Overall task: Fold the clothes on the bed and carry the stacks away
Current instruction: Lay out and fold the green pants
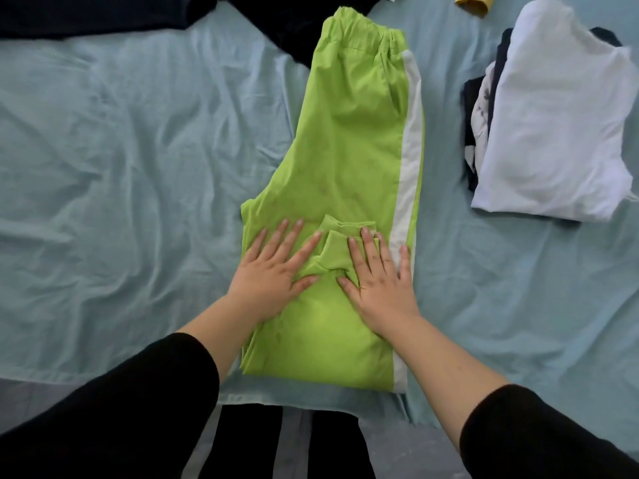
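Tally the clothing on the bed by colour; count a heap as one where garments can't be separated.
Lime green trousers: 1
White top: 1
Yellow piece: 1
Dark heap: 1
Dark-and-white layers under the white top: 1
Total: 5

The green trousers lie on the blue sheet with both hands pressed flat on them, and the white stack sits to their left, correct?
No. The head view shows the white stack to the right of the green trousers, not the left. The rest holds: the left hand and right hand press flat on them, on the blue sheet.
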The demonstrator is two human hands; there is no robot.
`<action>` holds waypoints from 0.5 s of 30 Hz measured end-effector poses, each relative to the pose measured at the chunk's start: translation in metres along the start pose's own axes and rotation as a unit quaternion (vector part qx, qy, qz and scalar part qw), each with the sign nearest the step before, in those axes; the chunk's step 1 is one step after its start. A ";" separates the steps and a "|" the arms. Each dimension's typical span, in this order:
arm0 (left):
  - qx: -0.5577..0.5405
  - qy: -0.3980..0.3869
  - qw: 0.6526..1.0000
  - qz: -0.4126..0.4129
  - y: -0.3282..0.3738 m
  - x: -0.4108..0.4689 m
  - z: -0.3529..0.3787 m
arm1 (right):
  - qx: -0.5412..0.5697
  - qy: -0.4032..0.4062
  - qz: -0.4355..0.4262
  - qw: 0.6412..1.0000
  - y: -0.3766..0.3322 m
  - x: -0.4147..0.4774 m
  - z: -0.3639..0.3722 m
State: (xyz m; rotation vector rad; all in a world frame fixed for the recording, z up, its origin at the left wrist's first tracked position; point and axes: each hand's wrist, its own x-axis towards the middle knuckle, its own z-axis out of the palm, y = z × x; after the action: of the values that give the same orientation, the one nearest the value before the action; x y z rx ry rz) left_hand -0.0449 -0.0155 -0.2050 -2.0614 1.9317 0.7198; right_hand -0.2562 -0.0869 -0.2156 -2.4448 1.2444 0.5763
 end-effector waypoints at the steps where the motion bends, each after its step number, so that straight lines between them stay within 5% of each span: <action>1: -0.014 0.013 1.000 -0.023 0.007 -0.003 -0.002 | 0.016 -0.005 -0.008 1.000 -0.001 -0.001 -0.003; 4: -0.080 0.062 0.991 -0.086 0.039 -0.003 -0.016 | 0.158 0.020 -0.006 0.987 0.000 0.000 -0.023; 8: -0.167 0.014 0.966 -0.197 0.064 0.049 -0.044 | 0.419 0.159 0.148 0.881 0.018 0.020 -0.071; 11: -0.226 -0.062 0.937 -0.259 0.068 0.084 -0.052 | 0.430 0.205 0.210 0.854 0.047 0.059 -0.102; 15: -0.255 -0.130 0.918 -0.273 0.066 0.098 -0.051 | 0.468 0.135 0.230 0.842 0.077 0.126 -0.133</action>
State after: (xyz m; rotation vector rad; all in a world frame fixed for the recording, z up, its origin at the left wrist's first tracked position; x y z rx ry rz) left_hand -0.0986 -0.1322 -0.1989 -2.4625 1.0050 1.3600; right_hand -0.2252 -0.2784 -0.1722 -1.4217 1.7010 -0.2766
